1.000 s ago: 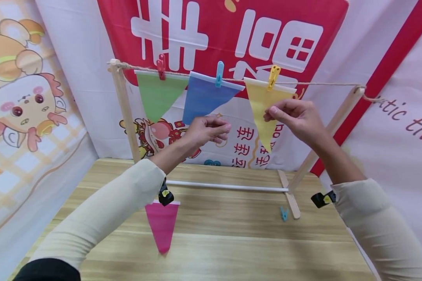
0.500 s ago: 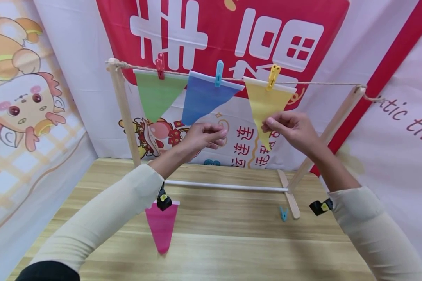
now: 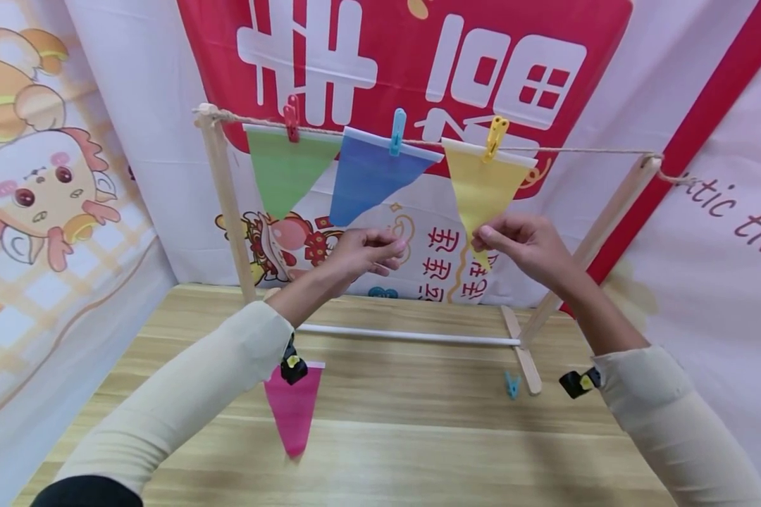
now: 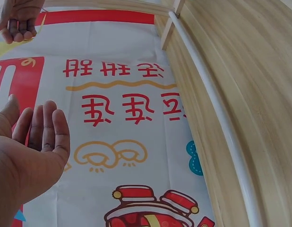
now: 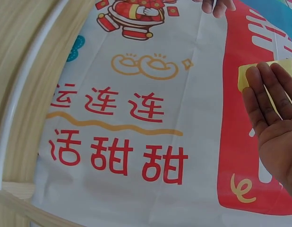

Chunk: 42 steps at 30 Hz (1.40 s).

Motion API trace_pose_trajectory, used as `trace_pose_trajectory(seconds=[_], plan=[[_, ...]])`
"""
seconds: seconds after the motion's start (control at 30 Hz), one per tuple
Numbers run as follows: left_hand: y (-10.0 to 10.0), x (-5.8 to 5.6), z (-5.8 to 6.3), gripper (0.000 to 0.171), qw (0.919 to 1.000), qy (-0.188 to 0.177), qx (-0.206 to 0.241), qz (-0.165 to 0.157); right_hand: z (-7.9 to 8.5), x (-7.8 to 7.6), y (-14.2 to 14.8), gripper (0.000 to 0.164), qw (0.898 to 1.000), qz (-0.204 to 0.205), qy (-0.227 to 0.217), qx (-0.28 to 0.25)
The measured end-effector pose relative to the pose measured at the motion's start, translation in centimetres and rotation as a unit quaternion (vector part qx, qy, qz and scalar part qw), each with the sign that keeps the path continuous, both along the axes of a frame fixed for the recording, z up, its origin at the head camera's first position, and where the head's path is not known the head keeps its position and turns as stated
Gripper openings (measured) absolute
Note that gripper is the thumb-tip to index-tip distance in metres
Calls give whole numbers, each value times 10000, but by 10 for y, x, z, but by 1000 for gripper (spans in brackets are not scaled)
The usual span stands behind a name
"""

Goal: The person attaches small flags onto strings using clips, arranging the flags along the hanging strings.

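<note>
My left hand (image 3: 369, 252) hovers below the blue pennant (image 3: 375, 176) with nothing in it; in the left wrist view its fingers bend loosely, apart from the thumb. In front of the yellow pennant's (image 3: 478, 184) lower part is my right hand (image 3: 525, 246), its fingers fairly straight in the right wrist view. Whether it touches the pennant I cannot tell. A yellow clothespin (image 3: 495, 138) fixes that pennant to the twine (image 3: 583, 150). The blue one hangs from a light-blue clothespin (image 3: 397, 132), and a green pennant (image 3: 287, 166) from a red clothespin (image 3: 292, 118).
Wooden posts (image 3: 225, 211) at both sides carry the twine, with a white rod (image 3: 412, 336) low between them. On the wooden table (image 3: 418, 451) lie a magenta pennant (image 3: 294, 415) and a loose blue clothespin (image 3: 512, 385). A printed cloth (image 3: 412, 56) hangs behind.
Both hands have come down a little: the left from beside the blue pennant's lower tip, the right along the yellow pennant. The pennants and clothespins hang as before.
</note>
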<state>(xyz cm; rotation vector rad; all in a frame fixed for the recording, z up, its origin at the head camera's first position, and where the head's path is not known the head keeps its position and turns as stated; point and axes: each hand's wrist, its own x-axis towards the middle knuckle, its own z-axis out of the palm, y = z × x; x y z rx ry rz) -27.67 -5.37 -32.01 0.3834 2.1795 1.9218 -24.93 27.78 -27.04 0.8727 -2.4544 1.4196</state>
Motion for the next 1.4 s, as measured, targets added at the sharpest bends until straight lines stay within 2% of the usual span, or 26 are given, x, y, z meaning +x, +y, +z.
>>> trace_pose_trajectory(seconds=[0.4, 0.7, 1.03, 1.4], plan=[[-11, 3, -15, 37, 9999, -76, -97, -56, -20, 2, 6, 20, 9996, -63, -66, 255], [-21, 5, -27, 41, 9989, -328, -328, -12, -34, 4, 12, 21, 9980, -212, -262, 532], [-34, 3, -42, 42, 9969, -636, -469, -51, -48, 7, 19, 22, 9970, -280, -496, 525], [-47, 5, -55, 44, 9969, -677, -388, 25, -60, 8, 24, 28, 9948, -371, -774, 557]])
